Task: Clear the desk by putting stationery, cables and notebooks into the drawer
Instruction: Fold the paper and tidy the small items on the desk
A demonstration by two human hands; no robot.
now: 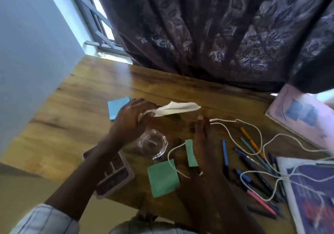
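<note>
My left hand (129,119) grips one end of a crumpled white cloth (176,109) above the wooden desk (81,107). My right hand (203,143) hovers flat with straight fingers over the desk, just left of the end of a white cable (260,141). The cable loops across several scattered pens (253,161). A blue sticky pad (117,107) lies behind my left hand. Near the front edge sit a green sticky pad (162,178) and a green paper strip (190,152). A pink notebook (303,114) lies at the right; a purple notebook (312,194) sits at the lower right.
A clear glass dish (153,145) stands between my hands. A pink compartment tray (115,176) lies under my left forearm at the desk's front edge. A dark patterned curtain (216,34) hangs behind the desk, and a white wall (27,52) stands to the left.
</note>
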